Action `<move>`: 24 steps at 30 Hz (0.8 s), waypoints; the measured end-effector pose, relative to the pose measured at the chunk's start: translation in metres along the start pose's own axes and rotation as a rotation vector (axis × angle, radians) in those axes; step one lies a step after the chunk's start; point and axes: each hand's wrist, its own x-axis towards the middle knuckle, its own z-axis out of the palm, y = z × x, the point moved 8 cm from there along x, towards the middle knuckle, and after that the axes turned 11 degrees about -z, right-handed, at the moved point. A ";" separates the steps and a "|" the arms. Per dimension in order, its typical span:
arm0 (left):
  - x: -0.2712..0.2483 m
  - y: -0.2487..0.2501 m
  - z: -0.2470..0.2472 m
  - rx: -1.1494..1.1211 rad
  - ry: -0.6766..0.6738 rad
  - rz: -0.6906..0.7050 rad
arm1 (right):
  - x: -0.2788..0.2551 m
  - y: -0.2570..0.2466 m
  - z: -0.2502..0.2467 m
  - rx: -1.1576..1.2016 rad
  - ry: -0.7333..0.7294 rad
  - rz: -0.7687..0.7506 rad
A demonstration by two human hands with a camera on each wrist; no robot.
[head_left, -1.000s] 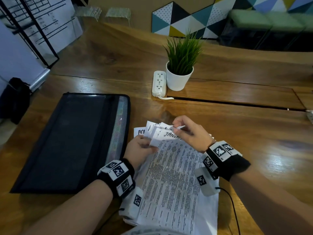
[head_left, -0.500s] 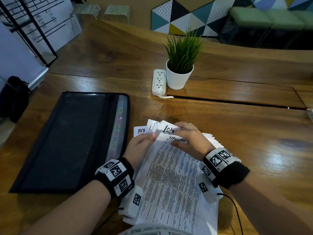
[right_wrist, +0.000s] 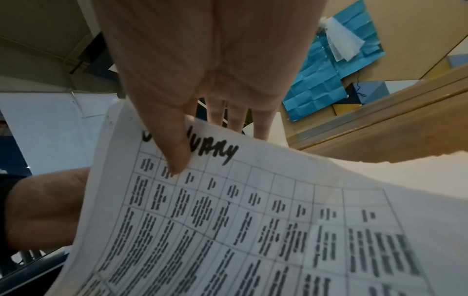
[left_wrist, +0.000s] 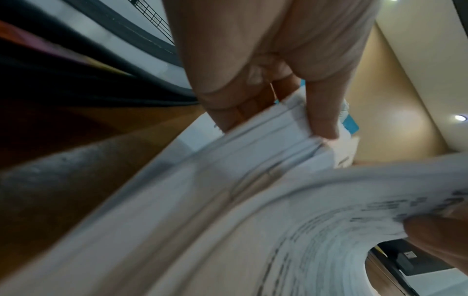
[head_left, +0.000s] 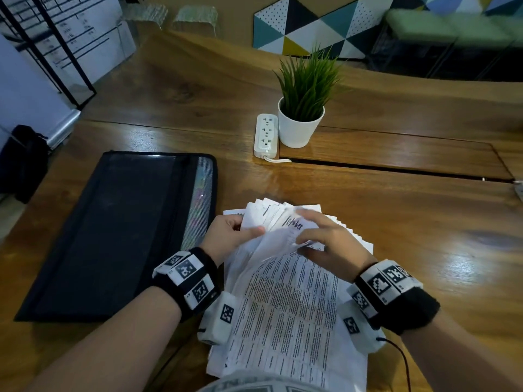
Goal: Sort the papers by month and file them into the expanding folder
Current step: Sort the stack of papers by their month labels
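A fanned stack of printed papers (head_left: 285, 306) lies on the wooden table in front of me. My left hand (head_left: 243, 230) pinches the stack's far left corner, thumb on top; the left wrist view shows several sheet edges (left_wrist: 266, 130) between thumb and fingers. My right hand (head_left: 308, 236) pinches the top edge of the sheet marked January (right_wrist: 253, 220), thumb (right_wrist: 174, 152) on the writing and fingers behind it. That sheet is bent back towards me and bares a sheet marked October (head_left: 294, 224). The black expanding folder (head_left: 113, 236) lies flat to the left, coloured tabs showing through its mesh side.
A white power strip (head_left: 265, 135) and a potted green plant (head_left: 301, 108) stand behind the papers. A long slot (head_left: 396, 169) runs across the table to the right of them. Bare wood lies to the right of the papers.
My right hand has drawn the January sheet's top edge back towards me and lifted it, uncovering the October sheet. The left hand has kept its hold on the stack's corner.
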 end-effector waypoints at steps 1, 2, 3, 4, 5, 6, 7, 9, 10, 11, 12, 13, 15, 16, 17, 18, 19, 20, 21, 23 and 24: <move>0.000 0.000 -0.001 0.007 0.023 -0.001 | -0.001 -0.001 0.001 0.020 0.002 -0.010; 0.002 -0.003 -0.002 0.008 0.039 -0.008 | -0.001 -0.004 0.003 0.020 -0.007 -0.020; 0.004 -0.004 -0.003 0.007 0.049 -0.012 | -0.004 -0.006 0.006 0.005 -0.022 -0.032; 0.004 -0.005 -0.004 0.006 0.054 -0.011 | -0.007 -0.009 0.009 -0.011 -0.032 -0.049; 0.004 -0.005 -0.004 0.009 0.058 -0.004 | -0.009 -0.011 0.011 -0.020 -0.032 -0.067; 0.005 -0.005 -0.005 0.018 0.066 0.007 | -0.010 -0.012 0.013 -0.022 -0.026 -0.070; 0.006 -0.005 -0.006 0.025 0.072 0.017 | -0.010 -0.011 0.015 -0.021 -0.016 -0.057; 0.006 -0.004 -0.005 0.001 0.071 0.026 | -0.010 -0.006 0.016 -0.021 0.021 -0.028; 0.004 -0.002 -0.004 -0.025 0.064 0.030 | -0.009 -0.004 0.016 -0.023 0.037 -0.014; 0.004 -0.001 -0.003 -0.044 0.056 0.029 | -0.008 -0.003 0.016 -0.040 0.051 -0.016; 0.004 0.000 -0.002 -0.040 0.047 0.018 | -0.006 -0.004 0.014 -0.071 0.066 -0.025; 0.005 0.000 -0.001 -0.012 0.040 0.003 | -0.005 -0.006 0.014 -0.113 0.073 -0.045; 0.006 0.000 0.002 0.066 0.041 -0.026 | -0.005 -0.011 0.013 -0.167 0.074 -0.086; 0.007 0.000 0.003 0.098 0.057 -0.029 | -0.006 -0.014 0.012 -0.135 0.061 -0.091; 0.009 0.000 0.003 0.117 0.076 -0.026 | -0.007 -0.016 0.012 -0.061 0.032 -0.071; 0.009 0.001 0.002 0.132 0.093 -0.020 | -0.009 -0.017 0.015 0.041 -0.035 -0.010; 0.009 0.002 0.002 0.144 0.103 -0.013 | -0.012 -0.017 0.018 0.167 -0.097 0.063; 0.008 0.003 0.002 0.148 0.105 -0.010 | -0.015 -0.019 0.020 0.295 -0.134 0.136; 0.008 0.004 0.003 0.143 0.104 -0.006 | -0.015 -0.020 0.019 0.400 -0.117 0.187; 0.006 0.005 0.002 0.121 0.102 0.009 | -0.012 -0.013 0.009 0.420 0.034 0.242; 0.003 0.007 0.003 0.106 0.095 0.013 | -0.009 -0.008 0.004 0.346 0.091 0.251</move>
